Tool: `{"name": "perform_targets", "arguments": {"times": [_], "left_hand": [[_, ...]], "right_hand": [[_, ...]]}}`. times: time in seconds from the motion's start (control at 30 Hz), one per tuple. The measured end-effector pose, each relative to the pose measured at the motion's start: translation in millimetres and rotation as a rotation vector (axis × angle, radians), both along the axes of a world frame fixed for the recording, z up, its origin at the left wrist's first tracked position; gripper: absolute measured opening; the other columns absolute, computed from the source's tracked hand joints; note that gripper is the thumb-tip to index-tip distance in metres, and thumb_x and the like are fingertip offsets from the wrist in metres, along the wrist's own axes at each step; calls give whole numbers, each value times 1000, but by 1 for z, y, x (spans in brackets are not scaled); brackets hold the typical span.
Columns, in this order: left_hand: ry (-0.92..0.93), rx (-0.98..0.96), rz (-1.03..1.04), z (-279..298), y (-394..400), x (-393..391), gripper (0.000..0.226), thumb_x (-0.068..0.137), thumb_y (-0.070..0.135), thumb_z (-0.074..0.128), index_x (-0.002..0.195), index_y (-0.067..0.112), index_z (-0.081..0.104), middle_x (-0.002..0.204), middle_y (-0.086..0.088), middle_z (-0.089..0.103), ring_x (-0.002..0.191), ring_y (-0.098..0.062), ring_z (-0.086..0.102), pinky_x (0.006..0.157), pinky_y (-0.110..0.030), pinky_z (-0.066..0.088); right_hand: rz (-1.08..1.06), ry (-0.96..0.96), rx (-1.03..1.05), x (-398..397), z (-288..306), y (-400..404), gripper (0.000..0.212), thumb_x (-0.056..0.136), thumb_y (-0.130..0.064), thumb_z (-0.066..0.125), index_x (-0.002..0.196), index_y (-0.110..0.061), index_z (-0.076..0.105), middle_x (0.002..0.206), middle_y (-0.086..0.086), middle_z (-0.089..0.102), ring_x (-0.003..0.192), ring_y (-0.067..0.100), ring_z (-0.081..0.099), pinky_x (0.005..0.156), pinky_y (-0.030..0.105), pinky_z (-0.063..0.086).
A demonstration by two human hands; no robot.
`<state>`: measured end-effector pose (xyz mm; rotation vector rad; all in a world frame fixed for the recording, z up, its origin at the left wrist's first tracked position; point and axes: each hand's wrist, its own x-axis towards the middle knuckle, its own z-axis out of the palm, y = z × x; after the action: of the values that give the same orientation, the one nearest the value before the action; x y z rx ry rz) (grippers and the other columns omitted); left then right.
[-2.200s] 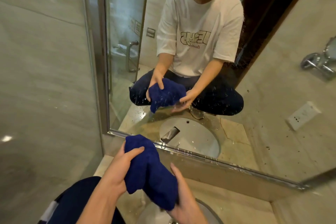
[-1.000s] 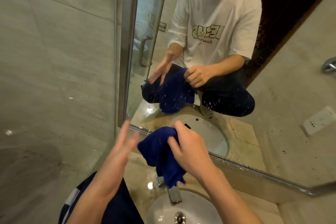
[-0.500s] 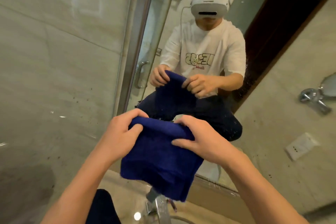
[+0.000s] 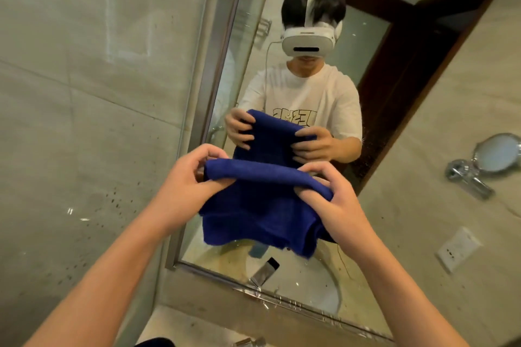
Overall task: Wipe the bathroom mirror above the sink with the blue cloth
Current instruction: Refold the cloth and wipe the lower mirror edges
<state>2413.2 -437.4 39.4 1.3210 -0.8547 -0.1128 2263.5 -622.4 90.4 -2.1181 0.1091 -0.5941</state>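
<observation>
The blue cloth hangs folded in front of me, held by its top fold in both hands. My left hand pinches its left corner and my right hand grips its right end. The cloth is just short of the mirror, whose glass carries water spots and shows my reflection with the same cloth. The mirror's metal frame runs up its left side and along its bottom edge. Only the sink's reflection shows, low in the mirror.
A speckled tiled wall fills the left. The tip of the tap shows at the bottom edge. In the mirror appear a round shaving mirror on a chrome arm, a wall socket and a dark door frame.
My hands have risen from above the sink, and both now hold the cloth spread by its top fold. The view has tilted up, and the sink has dropped out of sight.
</observation>
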Motion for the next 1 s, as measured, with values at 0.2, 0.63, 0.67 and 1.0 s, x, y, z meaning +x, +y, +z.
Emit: {"name": "perform_targets", "arguments": {"times": [0.2, 0.63, 0.67, 1.0], "left_hand": [[77, 63, 98, -19, -14, 4, 16, 81, 49, 59, 94, 40, 55, 92, 16, 65, 93, -5, 61, 85, -33, 50], [329, -324, -30, -15, -6, -10, 24, 85, -1, 61, 96, 20, 62, 87, 3, 70, 78, -8, 65, 65, -22, 54], [228, -231, 40, -17, -7, -10, 40, 87, -14, 51, 95, 24, 60, 87, 3, 68, 77, -8, 62, 65, -23, 52], [-2, -108, 351, 21, -14, -8, 40, 88, 0, 63, 96, 38, 70, 71, 2, 65, 68, -1, 56, 59, -27, 53]], "right_hand": [[-115, 146, 453, 9, -10, 1, 37, 78, -25, 75, 109, -9, 64, 107, 13, 70, 96, 23, 67, 87, 39, 53], [-10, -174, 330, 0, -12, 11, 24, 85, -5, 65, 107, -15, 63, 105, 7, 69, 101, 25, 64, 86, 39, 54], [-77, -185, 239, 2, -20, 12, 20, 87, -2, 64, 102, -16, 65, 100, 4, 69, 99, 24, 64, 87, 42, 53], [-473, -561, -325, 16, 9, 10, 25, 87, -6, 68, 110, -14, 62, 107, -9, 64, 100, -4, 58, 91, 14, 44]]}}
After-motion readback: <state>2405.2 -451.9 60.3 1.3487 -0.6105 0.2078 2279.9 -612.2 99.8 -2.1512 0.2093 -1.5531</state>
